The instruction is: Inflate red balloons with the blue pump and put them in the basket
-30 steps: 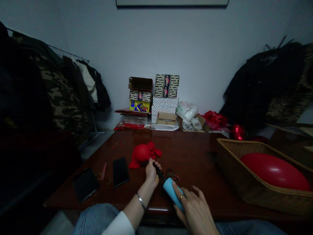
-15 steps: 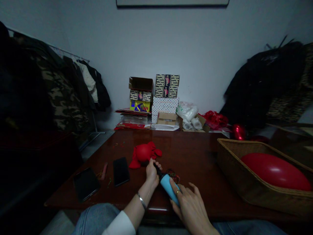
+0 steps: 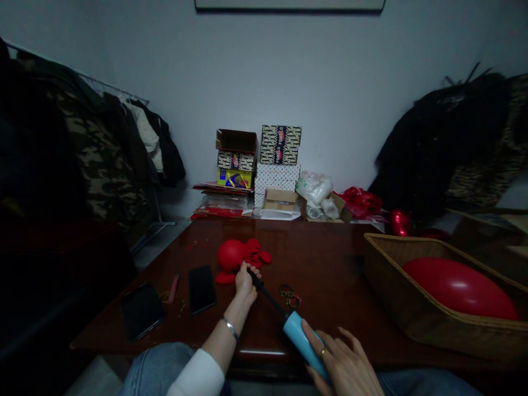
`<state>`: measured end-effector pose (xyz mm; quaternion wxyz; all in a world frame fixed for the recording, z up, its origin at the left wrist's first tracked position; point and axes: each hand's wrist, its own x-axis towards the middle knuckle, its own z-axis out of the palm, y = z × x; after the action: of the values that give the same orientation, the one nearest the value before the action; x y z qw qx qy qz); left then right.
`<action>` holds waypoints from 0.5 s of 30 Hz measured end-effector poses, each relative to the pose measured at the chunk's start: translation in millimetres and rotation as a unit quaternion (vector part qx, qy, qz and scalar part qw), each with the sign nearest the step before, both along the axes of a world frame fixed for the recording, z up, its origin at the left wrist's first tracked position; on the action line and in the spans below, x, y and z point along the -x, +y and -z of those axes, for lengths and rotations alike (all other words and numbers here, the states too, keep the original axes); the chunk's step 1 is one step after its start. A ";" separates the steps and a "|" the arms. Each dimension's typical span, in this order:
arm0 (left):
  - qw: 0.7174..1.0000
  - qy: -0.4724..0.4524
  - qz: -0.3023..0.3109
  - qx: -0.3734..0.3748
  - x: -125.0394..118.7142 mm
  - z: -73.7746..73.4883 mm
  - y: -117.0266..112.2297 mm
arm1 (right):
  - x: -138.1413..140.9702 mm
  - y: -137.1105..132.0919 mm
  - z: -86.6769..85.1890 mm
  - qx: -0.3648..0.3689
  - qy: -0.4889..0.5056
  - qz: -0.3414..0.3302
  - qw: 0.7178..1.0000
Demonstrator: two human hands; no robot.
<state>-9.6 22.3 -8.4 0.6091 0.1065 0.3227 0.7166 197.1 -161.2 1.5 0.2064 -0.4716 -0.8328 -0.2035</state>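
My left hand point(image 3: 246, 280) is closed around the black nozzle end of a hand balloon pump, right beside a small, partly filled red balloon point(image 3: 231, 255). The join between nozzle and balloon is hidden by my fingers. My right hand point(image 3: 344, 357) grips the pump's light blue barrel point(image 3: 304, 341), low and near the table's front edge. Between my hands a length of black rod point(image 3: 272, 300) shows. Limp red balloons point(image 3: 254, 254) lie just behind my left hand. A small tangle of coloured string or bands point(image 3: 290, 297) rests beside the rod.
To the right, a wicker basket point(image 3: 388, 291) holds a large red balloon point(image 3: 460, 286). Two dark flat devices, a phone point(image 3: 202, 289) and a tablet-like one point(image 3: 143, 311), lie at left with a pinkish stick point(image 3: 174, 289) between them. Boxes point(image 3: 277, 184) stand at the back.
The blue barrel has been drawn back toward the lower right by my right hand, baring the black rod. My left hand and the red balloon have shifted slightly left.
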 end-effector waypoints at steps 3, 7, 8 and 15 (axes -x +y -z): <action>1.000 -0.006 0.017 0.007 0.4 0.3 1.1 | 1.5 -0.6 2.4 0.001 0.003 0.011 1.000; 1.000 -0.012 0.017 -0.002 0.1 1.7 1.6 | 11.7 4.3 4.8 0.042 0.032 0.035 0.998; 1.000 -0.012 0.018 -0.005 -0.3 1.8 1.6 | 14.6 6.0 4.2 0.056 0.042 0.039 0.997; 0.999 -0.006 0.034 -0.006 -6.7 -0.1 -1.2 | 39.2 19.6 -11.9 0.139 0.047 0.076 0.986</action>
<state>-2.9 21.2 -8.3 0.6345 0.1163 0.3110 0.6980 158.0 -141.7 13.4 0.1610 -0.5670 -0.8040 -0.0783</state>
